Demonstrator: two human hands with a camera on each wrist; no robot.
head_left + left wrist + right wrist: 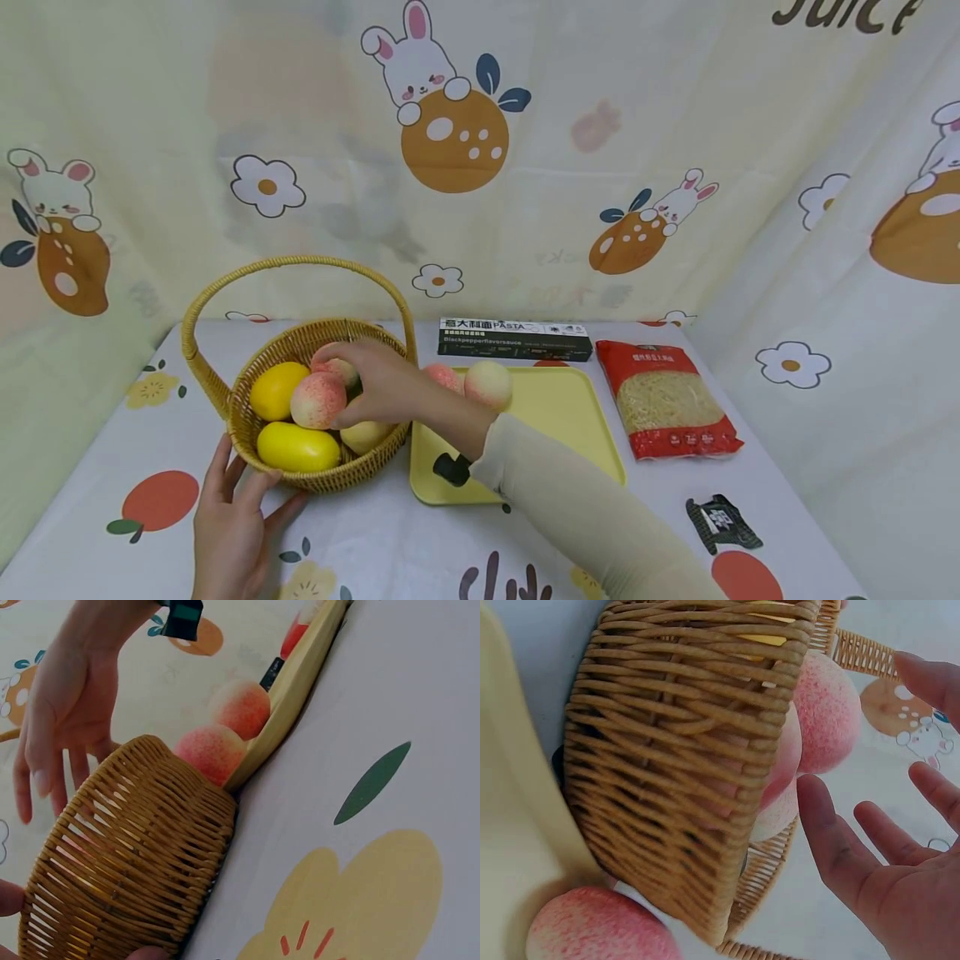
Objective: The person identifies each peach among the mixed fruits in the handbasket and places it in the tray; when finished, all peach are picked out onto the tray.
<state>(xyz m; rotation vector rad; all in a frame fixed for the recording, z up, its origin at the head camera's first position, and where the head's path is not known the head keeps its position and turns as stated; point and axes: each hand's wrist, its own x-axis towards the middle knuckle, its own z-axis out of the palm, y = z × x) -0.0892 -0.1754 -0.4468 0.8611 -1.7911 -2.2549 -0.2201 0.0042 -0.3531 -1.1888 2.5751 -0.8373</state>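
A wicker basket (330, 481) with a tall handle holds two pink peaches (318, 402), a yellow lemon-like fruit (274, 390), a longer smooth yellow fruit (297, 447) and a pale round fruit (365, 435) partly hidden. Over the basket's right side is my right hand (386, 383). In the right wrist view its spread fingers (840, 847) stand apart from the peach (826, 716) and hold nothing. My left hand (234, 521) touches the basket's near left side with fairly straight fingers. Fingertips show against the wicker (135, 862) in the left wrist view.
Right of the basket lies a yellow tray (555, 433) with two peaches (489, 384) at its far left. Behind it sits a dark pasta box (514, 340). Farther right are a red noodle bag (666, 400) and a small black packet (724, 523). A printed curtain (315, 233) hangs behind.
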